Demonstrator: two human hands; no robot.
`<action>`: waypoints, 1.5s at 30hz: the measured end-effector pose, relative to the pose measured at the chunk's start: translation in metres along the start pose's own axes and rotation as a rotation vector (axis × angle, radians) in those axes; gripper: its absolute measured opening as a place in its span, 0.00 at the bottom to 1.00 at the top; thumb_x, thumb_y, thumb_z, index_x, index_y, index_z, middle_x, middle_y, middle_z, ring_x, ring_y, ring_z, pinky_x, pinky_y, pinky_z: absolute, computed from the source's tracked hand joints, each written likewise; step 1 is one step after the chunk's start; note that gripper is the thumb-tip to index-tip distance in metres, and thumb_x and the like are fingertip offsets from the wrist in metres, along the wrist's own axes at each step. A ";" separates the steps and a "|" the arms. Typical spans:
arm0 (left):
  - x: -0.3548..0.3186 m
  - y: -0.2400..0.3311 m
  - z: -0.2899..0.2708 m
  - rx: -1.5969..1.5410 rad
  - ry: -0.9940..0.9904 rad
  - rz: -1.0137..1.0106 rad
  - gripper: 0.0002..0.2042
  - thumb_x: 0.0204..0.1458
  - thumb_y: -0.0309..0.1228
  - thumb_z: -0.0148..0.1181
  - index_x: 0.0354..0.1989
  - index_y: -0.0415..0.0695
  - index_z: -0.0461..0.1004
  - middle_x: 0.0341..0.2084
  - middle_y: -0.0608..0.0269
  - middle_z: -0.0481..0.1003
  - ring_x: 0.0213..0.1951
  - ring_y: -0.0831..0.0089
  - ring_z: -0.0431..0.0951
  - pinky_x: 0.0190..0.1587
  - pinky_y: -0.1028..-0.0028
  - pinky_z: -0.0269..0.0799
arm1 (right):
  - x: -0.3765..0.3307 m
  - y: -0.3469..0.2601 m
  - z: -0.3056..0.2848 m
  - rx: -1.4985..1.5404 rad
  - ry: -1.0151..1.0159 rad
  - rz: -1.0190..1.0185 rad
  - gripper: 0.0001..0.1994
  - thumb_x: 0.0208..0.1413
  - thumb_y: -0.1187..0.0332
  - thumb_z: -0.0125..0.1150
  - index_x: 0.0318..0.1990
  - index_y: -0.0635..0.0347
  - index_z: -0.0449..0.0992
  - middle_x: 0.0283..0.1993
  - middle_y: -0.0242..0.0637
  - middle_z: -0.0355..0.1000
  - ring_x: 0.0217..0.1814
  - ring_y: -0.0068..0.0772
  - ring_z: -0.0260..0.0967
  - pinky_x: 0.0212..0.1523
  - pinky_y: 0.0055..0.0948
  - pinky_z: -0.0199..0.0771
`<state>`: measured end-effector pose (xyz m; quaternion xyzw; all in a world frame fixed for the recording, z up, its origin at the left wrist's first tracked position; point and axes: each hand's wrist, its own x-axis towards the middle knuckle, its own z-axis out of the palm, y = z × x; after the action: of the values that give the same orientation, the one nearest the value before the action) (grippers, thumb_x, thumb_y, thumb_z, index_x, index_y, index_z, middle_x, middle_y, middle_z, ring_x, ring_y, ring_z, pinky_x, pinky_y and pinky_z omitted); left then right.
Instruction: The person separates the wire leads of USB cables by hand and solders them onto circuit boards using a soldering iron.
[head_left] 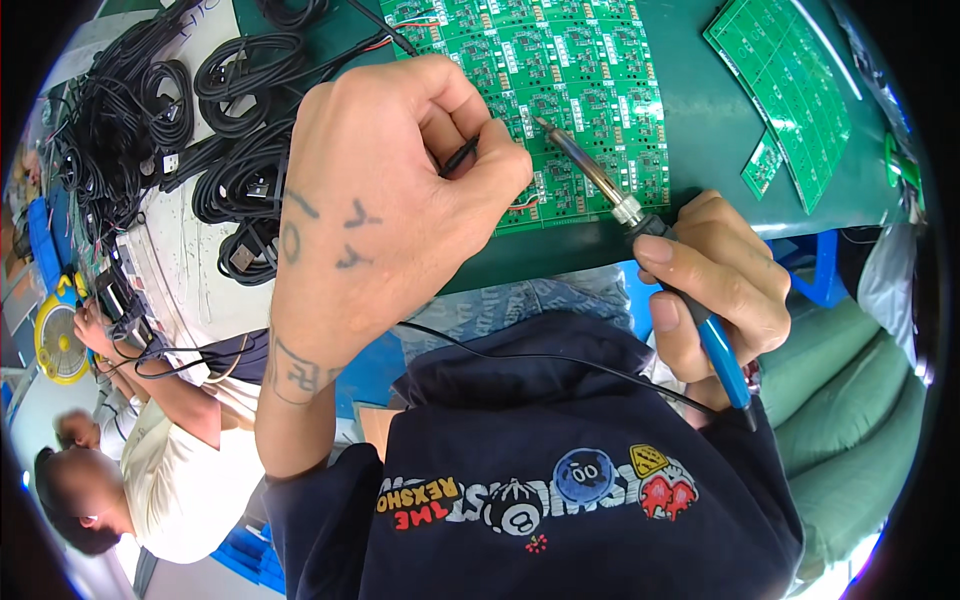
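One slim metal-tipped soldering iron (pixel 627 209) gripped in right hand (pixel 725 270); left hand (pixel 390 180) pinching thin black cable (pixel 460 157).

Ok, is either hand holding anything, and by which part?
The right hand holds the soldering iron by its handle. The left hand pinches a black cable between thumb and fingers; which part of its length cannot be told.

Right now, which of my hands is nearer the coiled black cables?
Left. Your left hand is just right of the coiled black cables; your right hand is farther right, gripping the soldering iron.
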<state>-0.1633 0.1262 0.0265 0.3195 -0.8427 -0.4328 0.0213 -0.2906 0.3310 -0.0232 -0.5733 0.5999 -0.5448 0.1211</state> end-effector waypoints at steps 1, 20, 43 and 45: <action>0.000 0.000 0.000 0.000 -0.001 0.000 0.04 0.48 0.20 0.63 0.24 0.41 0.76 0.13 0.75 0.68 0.16 0.88 0.56 0.20 0.85 0.49 | 0.000 0.000 0.000 0.009 0.008 0.005 0.14 0.52 0.69 0.63 0.43 0.70 0.83 0.22 0.37 0.66 0.24 0.32 0.57 0.31 0.33 0.61; 0.001 0.001 -0.001 -0.004 -0.023 -0.017 0.03 0.49 0.20 0.62 0.25 0.40 0.77 0.14 0.75 0.69 0.17 0.89 0.58 0.21 0.85 0.49 | -0.001 0.000 -0.002 0.054 0.037 0.040 0.15 0.58 0.66 0.61 0.47 0.69 0.82 0.24 0.39 0.71 0.25 0.31 0.60 0.32 0.32 0.62; -0.008 -0.004 -0.009 0.558 0.084 0.579 0.08 0.48 0.15 0.65 0.36 0.38 0.80 0.29 0.66 0.76 0.23 0.78 0.68 0.25 0.81 0.63 | 0.001 0.013 -0.004 0.171 0.150 0.004 0.15 0.53 0.73 0.62 0.47 0.74 0.81 0.22 0.37 0.75 0.22 0.27 0.64 0.28 0.23 0.65; -0.008 -0.005 -0.007 0.546 0.136 0.607 0.07 0.48 0.15 0.65 0.35 0.38 0.79 0.30 0.66 0.76 0.23 0.77 0.68 0.27 0.80 0.63 | 0.002 0.014 -0.004 0.172 0.159 -0.003 0.15 0.53 0.73 0.62 0.47 0.74 0.81 0.23 0.37 0.75 0.22 0.27 0.64 0.27 0.24 0.65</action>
<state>-0.1518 0.1232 0.0291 0.0784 -0.9792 -0.1452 0.1178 -0.3017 0.3278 -0.0320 -0.5167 0.5577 -0.6382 0.1212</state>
